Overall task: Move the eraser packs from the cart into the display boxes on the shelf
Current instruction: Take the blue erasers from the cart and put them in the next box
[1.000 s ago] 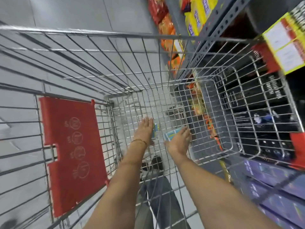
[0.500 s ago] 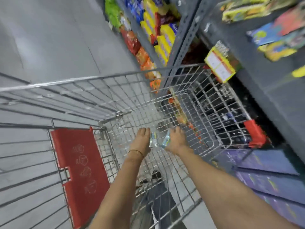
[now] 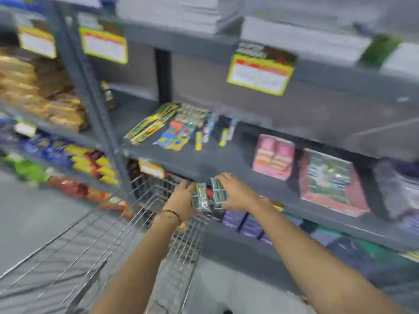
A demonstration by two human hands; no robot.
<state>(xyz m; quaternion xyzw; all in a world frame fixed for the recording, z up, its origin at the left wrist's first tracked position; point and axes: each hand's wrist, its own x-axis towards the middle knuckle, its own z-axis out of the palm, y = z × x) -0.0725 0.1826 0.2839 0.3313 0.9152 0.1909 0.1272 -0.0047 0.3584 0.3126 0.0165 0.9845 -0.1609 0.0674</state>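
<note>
1. A grey shelf (image 3: 226, 159) fills the right of the frame; the wire cart (image 3: 95, 241) sits lower left.
2. The pink display box (image 3: 333, 184), centre right, already holds packs; mine are not yet placed.
3. Centre frame, my left hand (image 3: 183, 198) curls closed around one eraser pack (image 3: 200, 197).
4. My right hand (image 3: 235, 193) grips another pack (image 3: 218, 193).
</note>
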